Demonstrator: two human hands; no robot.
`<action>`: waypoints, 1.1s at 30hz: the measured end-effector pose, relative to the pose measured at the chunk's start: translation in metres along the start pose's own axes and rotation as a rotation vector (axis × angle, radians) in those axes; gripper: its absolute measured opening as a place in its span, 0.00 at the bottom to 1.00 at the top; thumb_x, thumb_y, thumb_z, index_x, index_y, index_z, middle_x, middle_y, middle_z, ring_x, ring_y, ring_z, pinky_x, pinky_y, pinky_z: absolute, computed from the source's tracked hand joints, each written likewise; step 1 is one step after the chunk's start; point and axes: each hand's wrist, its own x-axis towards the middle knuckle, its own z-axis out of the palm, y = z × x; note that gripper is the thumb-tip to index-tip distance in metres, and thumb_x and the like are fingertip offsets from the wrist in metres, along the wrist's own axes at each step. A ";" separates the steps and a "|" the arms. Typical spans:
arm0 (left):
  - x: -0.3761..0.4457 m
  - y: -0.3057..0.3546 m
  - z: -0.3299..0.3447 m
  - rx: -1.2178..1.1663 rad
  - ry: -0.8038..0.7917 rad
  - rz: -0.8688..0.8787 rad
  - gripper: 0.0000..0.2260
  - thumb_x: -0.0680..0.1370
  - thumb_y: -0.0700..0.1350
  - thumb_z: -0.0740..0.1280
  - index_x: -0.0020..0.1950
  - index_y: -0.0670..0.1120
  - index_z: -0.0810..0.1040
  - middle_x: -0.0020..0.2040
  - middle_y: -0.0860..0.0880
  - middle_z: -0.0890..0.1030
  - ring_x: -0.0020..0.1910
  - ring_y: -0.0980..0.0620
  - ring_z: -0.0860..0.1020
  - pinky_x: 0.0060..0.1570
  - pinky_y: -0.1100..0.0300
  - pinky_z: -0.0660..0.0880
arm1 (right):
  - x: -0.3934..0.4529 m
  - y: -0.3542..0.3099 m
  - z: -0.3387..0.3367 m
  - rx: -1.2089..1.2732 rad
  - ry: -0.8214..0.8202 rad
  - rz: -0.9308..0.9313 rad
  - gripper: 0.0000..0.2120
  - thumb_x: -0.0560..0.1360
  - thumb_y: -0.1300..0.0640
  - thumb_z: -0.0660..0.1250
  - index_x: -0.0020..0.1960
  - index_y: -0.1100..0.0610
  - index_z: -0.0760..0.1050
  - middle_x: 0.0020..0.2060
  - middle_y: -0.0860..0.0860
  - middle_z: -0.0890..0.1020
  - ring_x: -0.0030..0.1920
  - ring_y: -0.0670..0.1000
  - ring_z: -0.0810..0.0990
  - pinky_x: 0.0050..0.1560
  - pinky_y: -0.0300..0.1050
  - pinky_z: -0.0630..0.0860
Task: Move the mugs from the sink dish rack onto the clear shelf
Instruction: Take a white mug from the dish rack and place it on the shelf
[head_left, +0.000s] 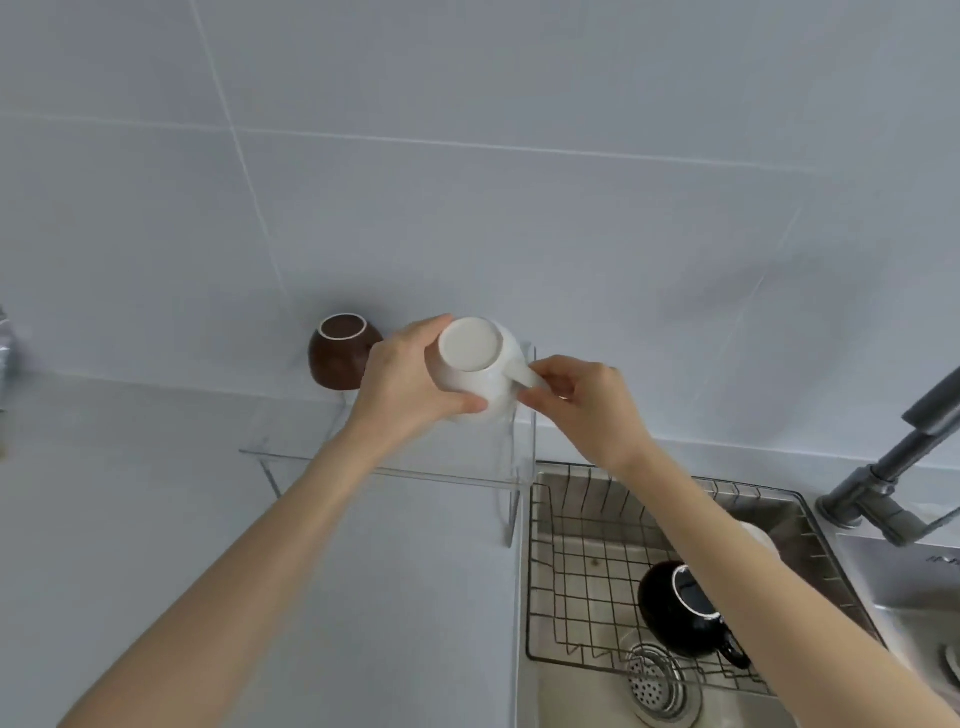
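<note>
Both hands hold a white mug upside down over the right part of the clear shelf. My left hand wraps its body; my right hand pinches its handle. A brown mug stands upside down on the shelf's back left, by the wall. In the wire dish rack in the sink, a black mug lies bottom up. Behind my right forearm a white piece shows in the rack, mostly hidden.
A grey faucet rises at the right of the sink. The sink drain sits under the rack's front. A tiled wall stands right behind the shelf. Pale countertop stretches left of the shelf, with a shiny object at the far left edge.
</note>
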 end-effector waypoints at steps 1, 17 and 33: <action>0.000 -0.008 -0.011 0.005 -0.011 -0.023 0.36 0.54 0.45 0.80 0.61 0.48 0.74 0.58 0.49 0.80 0.57 0.50 0.76 0.60 0.57 0.71 | 0.004 -0.006 0.011 0.004 -0.020 -0.005 0.06 0.71 0.58 0.69 0.47 0.58 0.81 0.37 0.55 0.84 0.38 0.53 0.78 0.45 0.48 0.74; 0.003 -0.123 -0.106 0.072 -0.123 -0.245 0.39 0.50 0.47 0.78 0.61 0.48 0.75 0.56 0.49 0.81 0.57 0.51 0.78 0.60 0.55 0.73 | 0.037 -0.054 0.158 0.144 -0.209 0.124 0.07 0.69 0.59 0.70 0.46 0.59 0.82 0.41 0.60 0.86 0.45 0.60 0.82 0.51 0.54 0.78; 0.009 -0.144 -0.111 0.071 -0.166 -0.258 0.28 0.58 0.38 0.78 0.56 0.51 0.77 0.51 0.47 0.82 0.54 0.47 0.78 0.56 0.54 0.74 | 0.046 -0.047 0.183 0.187 -0.236 0.162 0.09 0.70 0.58 0.69 0.49 0.59 0.81 0.44 0.57 0.86 0.46 0.55 0.83 0.52 0.49 0.77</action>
